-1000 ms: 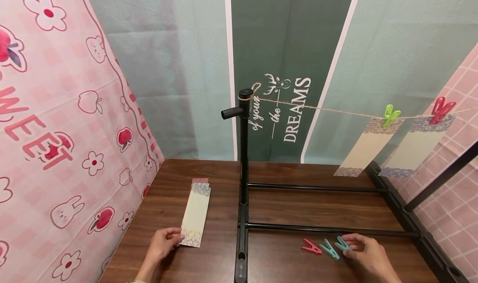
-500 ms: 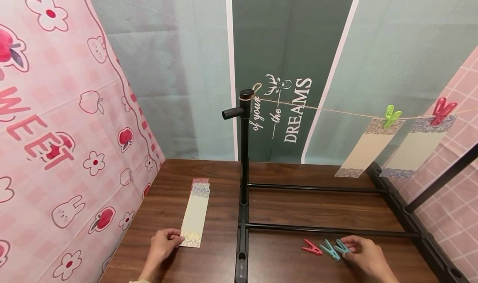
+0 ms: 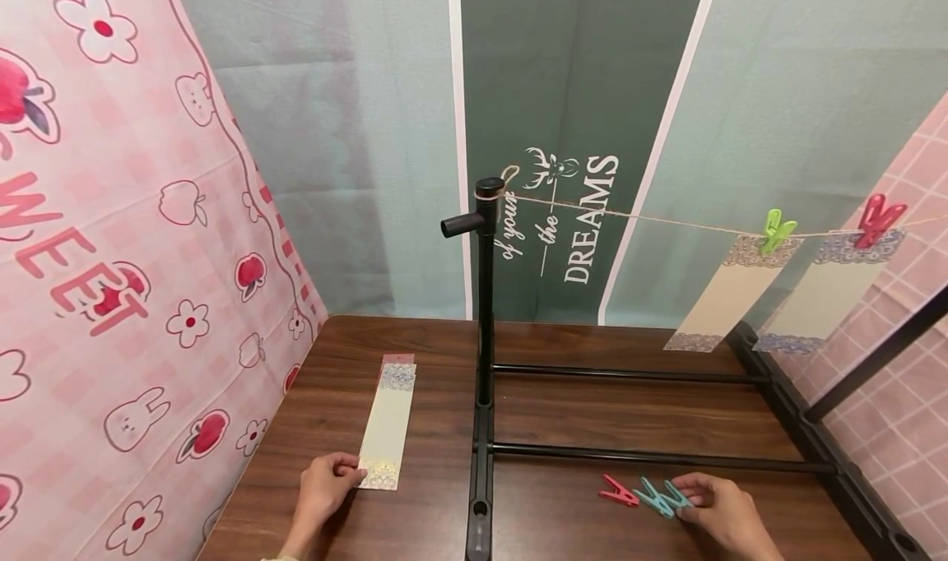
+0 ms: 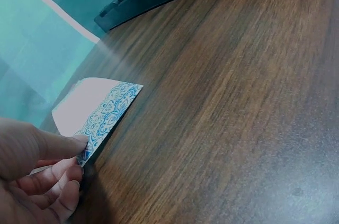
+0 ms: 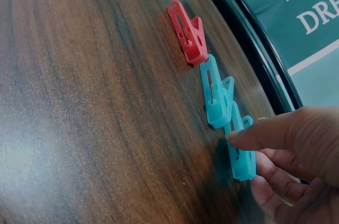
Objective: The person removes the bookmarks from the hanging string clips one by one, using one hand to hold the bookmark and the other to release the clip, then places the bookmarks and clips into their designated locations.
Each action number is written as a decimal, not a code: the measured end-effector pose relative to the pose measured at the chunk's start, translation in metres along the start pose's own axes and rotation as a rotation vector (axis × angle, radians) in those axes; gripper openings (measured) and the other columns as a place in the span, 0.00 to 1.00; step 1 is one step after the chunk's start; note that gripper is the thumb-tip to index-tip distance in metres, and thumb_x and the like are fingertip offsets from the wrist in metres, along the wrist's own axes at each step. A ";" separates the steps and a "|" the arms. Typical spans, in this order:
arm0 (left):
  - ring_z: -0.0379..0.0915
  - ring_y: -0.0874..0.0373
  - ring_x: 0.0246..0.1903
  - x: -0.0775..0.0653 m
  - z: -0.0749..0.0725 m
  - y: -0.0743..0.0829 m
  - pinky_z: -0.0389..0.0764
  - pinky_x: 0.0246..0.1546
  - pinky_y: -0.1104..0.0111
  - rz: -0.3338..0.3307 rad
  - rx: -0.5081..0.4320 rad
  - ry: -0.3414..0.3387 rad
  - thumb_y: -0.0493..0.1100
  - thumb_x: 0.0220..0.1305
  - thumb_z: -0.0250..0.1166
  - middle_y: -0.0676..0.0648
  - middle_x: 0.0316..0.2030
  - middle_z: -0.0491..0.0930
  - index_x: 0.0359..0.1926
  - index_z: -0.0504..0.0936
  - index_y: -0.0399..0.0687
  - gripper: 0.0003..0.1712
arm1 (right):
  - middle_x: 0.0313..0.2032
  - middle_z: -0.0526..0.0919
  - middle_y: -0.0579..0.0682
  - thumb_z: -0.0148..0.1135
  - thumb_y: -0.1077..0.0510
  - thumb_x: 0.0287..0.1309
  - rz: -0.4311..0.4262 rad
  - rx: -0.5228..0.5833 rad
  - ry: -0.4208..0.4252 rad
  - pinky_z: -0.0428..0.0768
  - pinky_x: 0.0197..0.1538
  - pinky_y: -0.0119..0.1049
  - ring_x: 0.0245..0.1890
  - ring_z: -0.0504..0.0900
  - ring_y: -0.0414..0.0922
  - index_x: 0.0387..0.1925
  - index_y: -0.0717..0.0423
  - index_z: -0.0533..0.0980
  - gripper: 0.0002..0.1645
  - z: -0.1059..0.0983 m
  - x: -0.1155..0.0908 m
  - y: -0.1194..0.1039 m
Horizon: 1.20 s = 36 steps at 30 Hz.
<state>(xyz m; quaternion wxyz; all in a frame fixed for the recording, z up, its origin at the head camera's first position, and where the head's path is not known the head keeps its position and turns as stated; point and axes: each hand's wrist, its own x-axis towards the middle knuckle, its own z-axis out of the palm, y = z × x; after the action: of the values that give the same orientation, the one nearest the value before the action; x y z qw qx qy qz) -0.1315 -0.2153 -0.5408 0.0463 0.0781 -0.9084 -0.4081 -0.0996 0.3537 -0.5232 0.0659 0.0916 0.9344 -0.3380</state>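
On the left of the table lies a small stack of long cream paper cards (image 3: 388,425) with patterned ends; a pink one shows at the far end. My left hand (image 3: 324,485) pinches the near left corner of the top card, thumb above, as the left wrist view also shows. At the right, my right hand (image 3: 717,503) pinches a teal clothespin (image 5: 242,163) between thumb and fingers, low at the tabletop. A second teal clothespin (image 5: 214,94) lies against it, and a red clothespin (image 5: 188,36) is just beyond, on the left in the head view.
A black frame post (image 3: 485,314) stands between my hands, with black crossbars (image 3: 652,454) behind the clothespins. From the post a string (image 3: 652,218) runs right. Two patterned cards (image 3: 733,294) hang there from a green clothespin (image 3: 778,232) and a dark pink clothespin (image 3: 880,220).
My right hand has shifted slightly left and nearer, bringing its teal clothespin up against the other teal one. My left hand stays at the card's corner, almost unmoved.
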 end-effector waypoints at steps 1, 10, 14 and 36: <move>0.71 0.61 0.23 0.000 0.000 0.000 0.70 0.26 0.66 0.001 0.001 0.002 0.38 0.48 0.76 0.55 0.20 0.79 0.29 0.85 0.40 0.08 | 0.31 0.83 0.48 0.75 0.68 0.41 0.001 -0.001 0.001 0.76 0.30 0.31 0.31 0.80 0.43 0.39 0.61 0.82 0.19 0.000 0.000 0.000; 0.69 0.61 0.21 -0.001 0.001 0.000 0.69 0.26 0.67 -0.013 -0.012 0.010 0.35 0.44 0.76 0.55 0.19 0.77 0.29 0.84 0.40 0.10 | 0.32 0.83 0.48 0.76 0.66 0.40 0.000 0.003 0.013 0.77 0.31 0.30 0.32 0.81 0.43 0.39 0.60 0.82 0.19 0.000 -0.001 0.001; 0.69 0.61 0.21 -0.001 0.000 0.001 0.68 0.27 0.67 -0.012 -0.010 0.002 0.36 0.44 0.75 0.55 0.19 0.77 0.29 0.84 0.41 0.09 | 0.33 0.84 0.49 0.77 0.63 0.41 -0.013 -0.008 0.023 0.77 0.31 0.31 0.32 0.81 0.43 0.39 0.59 0.82 0.19 -0.001 -0.001 0.002; 0.70 0.62 0.24 0.003 -0.001 0.025 0.71 0.29 0.68 -0.024 -0.053 0.009 0.42 0.54 0.72 0.55 0.21 0.76 0.30 0.85 0.45 0.06 | 0.36 0.85 0.48 0.68 0.47 0.58 -0.061 0.032 0.151 0.76 0.35 0.31 0.33 0.81 0.38 0.46 0.59 0.82 0.21 -0.018 -0.008 -0.018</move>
<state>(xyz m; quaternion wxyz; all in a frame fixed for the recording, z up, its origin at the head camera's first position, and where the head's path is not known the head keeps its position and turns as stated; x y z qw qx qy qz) -0.1370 -0.2008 -0.5213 0.0473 0.0895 -0.8961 -0.4322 -0.0966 0.3502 -0.4970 -0.0164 0.0893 0.9336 -0.3467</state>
